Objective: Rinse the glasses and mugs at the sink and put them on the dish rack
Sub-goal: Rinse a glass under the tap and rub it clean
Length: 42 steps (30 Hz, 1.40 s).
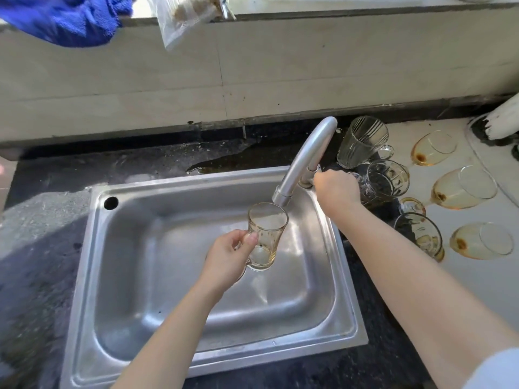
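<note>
My left hand (229, 258) holds a small amber-tinted glass mug (266, 235) by its handle, upright over the steel sink (118, 276), right under the faucet spout (304, 161). No water stream is visible. My right hand (335, 189) is closed on the tap handle at the faucet's base. To the right of the faucet stand a ribbed glass mug (362, 141), a second glass mug (386, 179) and an amber glass (421, 237). Three amber stemmed glasses (460, 189) lie on their sides further right, with brown residue inside.
A wet dark stone counter (42, 220) surrounds the sink, with a puddle (224, 161) behind it. A blue cloth (67, 18) and a plastic bag (185, 15) hang from the ledge above the tiled wall. A white pipe (502, 119) stands at far right.
</note>
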Available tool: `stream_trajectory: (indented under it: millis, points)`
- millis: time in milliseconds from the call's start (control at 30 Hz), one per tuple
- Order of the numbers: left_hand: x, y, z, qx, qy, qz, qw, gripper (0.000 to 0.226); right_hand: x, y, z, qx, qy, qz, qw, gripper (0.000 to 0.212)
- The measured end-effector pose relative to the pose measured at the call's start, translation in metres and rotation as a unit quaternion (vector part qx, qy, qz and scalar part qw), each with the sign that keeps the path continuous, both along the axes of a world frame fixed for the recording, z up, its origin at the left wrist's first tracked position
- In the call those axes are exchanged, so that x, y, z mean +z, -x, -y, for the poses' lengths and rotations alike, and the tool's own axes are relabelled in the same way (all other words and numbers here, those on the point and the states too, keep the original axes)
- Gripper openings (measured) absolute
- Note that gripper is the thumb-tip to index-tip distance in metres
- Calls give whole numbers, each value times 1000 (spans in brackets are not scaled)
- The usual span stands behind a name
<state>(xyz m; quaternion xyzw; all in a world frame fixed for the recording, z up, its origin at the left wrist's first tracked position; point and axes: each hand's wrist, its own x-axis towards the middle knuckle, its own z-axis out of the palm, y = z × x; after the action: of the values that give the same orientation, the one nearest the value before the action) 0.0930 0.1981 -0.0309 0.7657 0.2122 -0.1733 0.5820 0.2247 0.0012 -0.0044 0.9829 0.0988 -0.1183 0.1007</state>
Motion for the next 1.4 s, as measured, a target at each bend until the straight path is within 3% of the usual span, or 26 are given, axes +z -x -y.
stream_trajectory:
  millis: [500, 633, 667, 700, 767, 833, 967, 1033, 1167, 1233, 1400]
  points:
    - [-3, 12, -6, 14, 40, 2, 999, 18, -13, 5, -8, 1, 12, -9, 1000, 24]
    - [-4, 16, -11, 23, 75, 5, 997, 16, -11, 22, -12, 3, -78, 126, 989, 23]
    - [-5, 18, -13, 27, 87, 5, 996, 17, -10, 31, -13, -2, -149, 159, 976, 21]
    - [-6, 19, -16, 29, 100, 7, 995, 19, -5, 41, -16, -36, -232, 137, 962, 18]
    - [-7, 22, -20, 34, 122, 6, 992, 21, -4, 64, -19, -146, -371, 3, 917, 18]
    - [-8, 24, -23, 32, 136, 1, 990, 16, -7, 86, -23, -233, -475, -108, 842, 21]
    - [-14, 28, -25, 13, 169, 12, 985, 21, -9, 111, -36, -272, -609, -193, 719, 35]
    - [-16, 29, -28, 0, 176, 12, 984, 24, -8, 116, -41, -255, -641, -220, 690, 43]
    - [-19, 27, -34, -18, 186, 6, 982, 15, -22, 120, -48, -201, -580, -222, 757, 75]
    - [-18, 23, -33, -30, 199, -3, 979, 14, -27, 120, -49, -204, -583, -200, 761, 81]
    - [-15, 30, -28, -49, 226, -33, 972, 20, -29, 129, -41, -205, -588, -166, 765, 73]
